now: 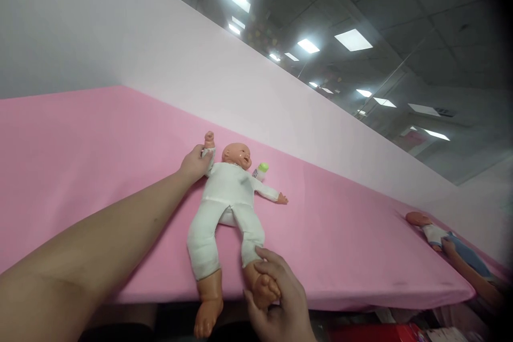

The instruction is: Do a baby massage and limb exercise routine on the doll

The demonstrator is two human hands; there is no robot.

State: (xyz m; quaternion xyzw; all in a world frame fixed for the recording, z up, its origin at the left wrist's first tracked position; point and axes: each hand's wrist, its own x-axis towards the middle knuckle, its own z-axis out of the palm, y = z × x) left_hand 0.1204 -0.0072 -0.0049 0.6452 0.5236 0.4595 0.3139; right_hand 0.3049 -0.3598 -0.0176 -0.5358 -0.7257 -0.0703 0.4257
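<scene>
Bare left forearm (120, 240) of the wearer lies nearest the camera, running from 8 o'clock of the view in toward the centre. Its left hand (195, 164) ends just off centre on the 9 o'clock side. Grip of that hand: fingers closed around the white sleeve of a baby doll (229, 187), just below the doll's small raised hand (209, 140).

Right hand (288, 302), near 6 o'clock: grip curled about the doll's near foot (267, 289), thumb to one side and fingers to the other.

Position of the doll: on its back on a pink-covered desk (352, 256), head toward 12 o'clock, legs toward 6 o'clock. White clothing covers the body down to the shins. The free foot (208, 315) overhangs the desk edge at 6 o'clock. The free arm (266, 191) extends toward 4 o'clock, unheld.

Beside the doll's head, on its 4 o'clock side, is a small bottle (262, 171) with a green cap; whether it stands or lies cannot be determined.

Further along the desk, at 4 o'clock, a second doll (435, 234) lies under another person's hand (449, 246); the state of that grip cannot be told. A white partition (240, 91) backs the desk. Lit ceiling panels (353, 40) show at 1 o'clock.
</scene>
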